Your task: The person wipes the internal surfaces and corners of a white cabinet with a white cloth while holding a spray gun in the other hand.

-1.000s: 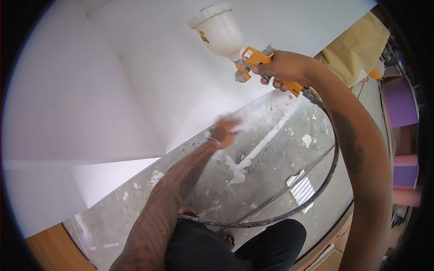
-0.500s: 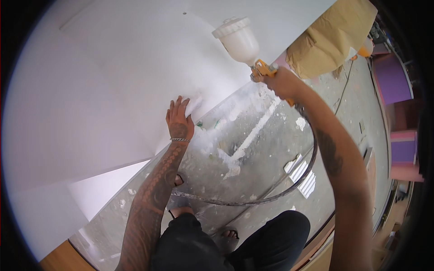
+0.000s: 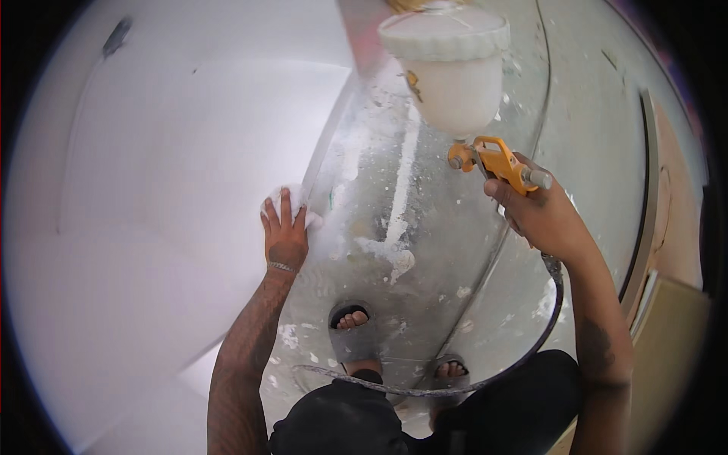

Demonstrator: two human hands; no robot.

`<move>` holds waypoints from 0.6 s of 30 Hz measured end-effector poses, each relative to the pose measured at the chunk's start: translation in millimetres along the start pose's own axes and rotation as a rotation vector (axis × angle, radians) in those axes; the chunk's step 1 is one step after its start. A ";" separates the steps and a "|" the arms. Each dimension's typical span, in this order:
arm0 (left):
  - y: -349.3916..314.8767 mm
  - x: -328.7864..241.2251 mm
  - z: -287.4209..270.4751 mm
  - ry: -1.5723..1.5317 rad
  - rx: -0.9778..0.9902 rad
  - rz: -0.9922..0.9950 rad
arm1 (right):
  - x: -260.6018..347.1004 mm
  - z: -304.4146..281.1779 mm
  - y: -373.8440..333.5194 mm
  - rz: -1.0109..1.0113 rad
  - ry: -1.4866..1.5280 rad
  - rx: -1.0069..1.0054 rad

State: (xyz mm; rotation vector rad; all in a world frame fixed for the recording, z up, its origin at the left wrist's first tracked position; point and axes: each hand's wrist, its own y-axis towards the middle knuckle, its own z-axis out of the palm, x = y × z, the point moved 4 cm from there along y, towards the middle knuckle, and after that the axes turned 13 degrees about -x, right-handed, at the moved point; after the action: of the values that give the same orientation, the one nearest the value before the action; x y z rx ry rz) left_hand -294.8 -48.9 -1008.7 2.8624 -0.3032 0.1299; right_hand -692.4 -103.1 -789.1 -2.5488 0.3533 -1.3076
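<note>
My left hand (image 3: 287, 239) presses a crumpled white cloth (image 3: 314, 220) against the right edge of a large white panel (image 3: 167, 159). Its fingers are stretched over the cloth, which shows around the fingertips and beside them. In my right hand (image 3: 544, 216) is a spray gun (image 3: 504, 163) with an orange body, held up off the panel to the right. A big white paint cup (image 3: 455, 91) with a ribbed lid sits on top of the gun. From the gun's handle a dark air hose (image 3: 560, 296) loops down past my knees.
The grey concrete floor (image 3: 432, 250) is spattered with white paint. My sandalled feet (image 3: 353, 326) stand on it below the hands. Wooden boards (image 3: 675, 197) lean at the right. A dark spot (image 3: 117, 36) shows on the white surface at the upper left.
My view has turned to the right and down. The spray gun has come nearer, lower and away from the panel. My left hand has slid down along the panel's edge with the cloth.
</note>
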 end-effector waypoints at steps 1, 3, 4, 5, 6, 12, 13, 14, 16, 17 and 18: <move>21.7 -2.6 5.8 0.021 -0.046 0.082 | -6.7 -2.8 -4.7 -0.027 0.042 -0.014; 72.2 -17.0 17.8 0.030 -0.117 0.204 | -26.4 -7.3 -15.3 -0.052 0.070 -0.044; 99.7 -25.2 27.4 0.023 -0.138 0.247 | -32.9 -7.2 -18.2 -0.100 0.066 -0.062; 127.9 -27.1 37.2 0.043 -0.169 0.302 | -34.8 -6.7 -19.7 -0.058 0.064 -0.032; 153.8 -27.7 47.6 0.063 -0.197 0.356 | -36.3 -5.4 -21.7 -0.032 0.096 -0.045; 312.2 -20.9 119.8 -0.023 0.038 0.601 | -41.2 -9.0 -31.4 0.053 0.091 0.007; 302.5 -58.2 125.5 -0.067 0.067 0.632 | -57.8 -10.6 -36.5 0.018 0.073 -0.105; 294.1 -102.5 112.0 0.222 0.067 0.710 | -71.3 -9.9 -41.4 -0.020 0.051 -0.212; 298.4 -94.8 96.1 0.582 0.061 0.787 | -60.2 -12.0 -39.6 0.028 0.010 -0.194; 312.2 -78.4 99.4 0.544 0.001 0.787 | -55.7 -8.7 -34.3 0.026 0.010 -0.189; 320.4 -60.1 101.0 0.509 -0.058 0.785 | -52.6 -3.0 -29.0 0.020 0.010 -0.183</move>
State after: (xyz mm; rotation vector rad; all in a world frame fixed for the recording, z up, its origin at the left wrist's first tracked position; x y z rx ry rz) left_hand -416.7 -366.6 -1033.9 2.3667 -1.2489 0.9404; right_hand -721.8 -59.0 -817.5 -2.6801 0.5215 -1.3381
